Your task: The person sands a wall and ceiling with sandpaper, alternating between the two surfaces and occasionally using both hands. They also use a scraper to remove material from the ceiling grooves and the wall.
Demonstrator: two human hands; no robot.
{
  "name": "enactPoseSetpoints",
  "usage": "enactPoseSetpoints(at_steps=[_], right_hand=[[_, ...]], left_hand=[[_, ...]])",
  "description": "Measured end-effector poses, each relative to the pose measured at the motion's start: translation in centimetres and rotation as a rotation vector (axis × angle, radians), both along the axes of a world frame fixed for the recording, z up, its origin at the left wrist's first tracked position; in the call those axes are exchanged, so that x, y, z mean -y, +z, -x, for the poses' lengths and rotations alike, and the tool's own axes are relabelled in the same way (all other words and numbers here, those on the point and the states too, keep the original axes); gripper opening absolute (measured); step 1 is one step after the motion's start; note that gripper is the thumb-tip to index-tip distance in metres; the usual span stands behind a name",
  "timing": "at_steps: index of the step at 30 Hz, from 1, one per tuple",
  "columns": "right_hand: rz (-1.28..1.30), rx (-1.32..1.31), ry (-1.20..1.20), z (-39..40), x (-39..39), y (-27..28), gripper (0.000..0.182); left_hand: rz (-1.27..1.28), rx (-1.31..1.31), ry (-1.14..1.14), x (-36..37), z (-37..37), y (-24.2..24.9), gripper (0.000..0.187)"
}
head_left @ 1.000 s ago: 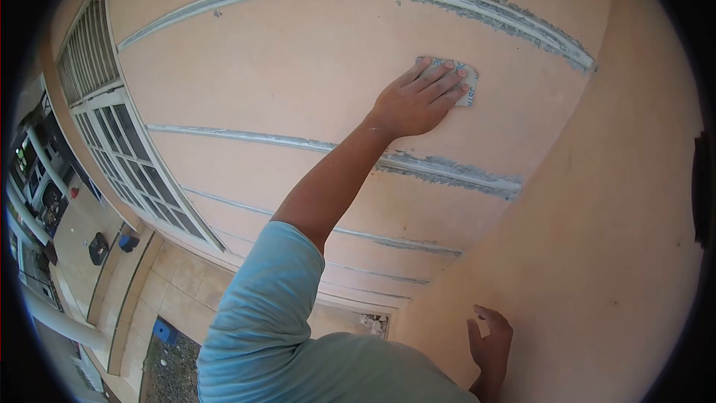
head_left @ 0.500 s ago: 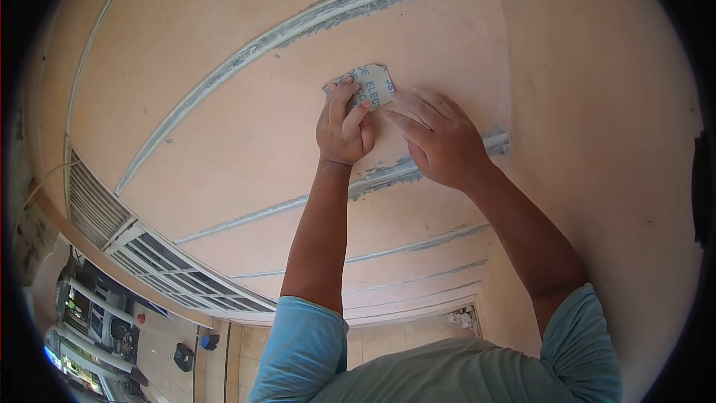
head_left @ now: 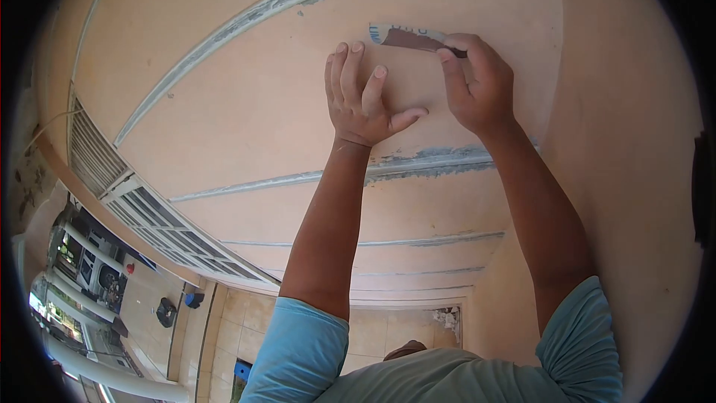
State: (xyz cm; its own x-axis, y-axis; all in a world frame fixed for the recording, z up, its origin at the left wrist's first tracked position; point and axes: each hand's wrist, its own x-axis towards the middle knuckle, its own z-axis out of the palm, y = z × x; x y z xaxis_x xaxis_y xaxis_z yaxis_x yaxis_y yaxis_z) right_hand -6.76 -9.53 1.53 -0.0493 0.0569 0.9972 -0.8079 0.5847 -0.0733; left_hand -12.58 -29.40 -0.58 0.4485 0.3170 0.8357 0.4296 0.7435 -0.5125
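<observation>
A sheet of sandpaper [head_left: 406, 36], brown on one face and white with blue print on the other, lies against a peach-coloured wall [head_left: 246, 112]. My right hand [head_left: 481, 86] pinches its right edge between thumb and fingers. My left hand [head_left: 362, 101] rests flat on the wall just left of and below the sheet, fingers spread, holding nothing. Grey filled grooves [head_left: 432, 160] run across the wall above and below both hands.
A second wall face [head_left: 634, 201] meets this one in a corner at the right. A window with white bars [head_left: 142, 227] is at lower left. Far below lie a tiled floor [head_left: 224, 336], a blue box and dark containers.
My left hand has let go of the sandpaper and spread flat on the wall. My right hand has taken the sheet and lifted it up and to the right.
</observation>
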Motion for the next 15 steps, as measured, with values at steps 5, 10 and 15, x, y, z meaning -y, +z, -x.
enactPoseSetpoints(at_steps=[5,10,15], right_hand=[[0.422,0.486,0.702,0.3,-1.8,2.3,0.019],[0.434,0.663,0.788,0.1,-1.2,2.2,0.024],[0.356,0.651,0.647,-0.4,0.5,1.9,0.025]], left_hand=[[0.019,0.033,0.147,-0.1,-0.2,0.0,0.081],[0.014,0.116,0.24,-0.5,-1.3,0.1,0.066],[-0.028,0.19,0.325,-0.7,-1.9,0.3,0.064]])
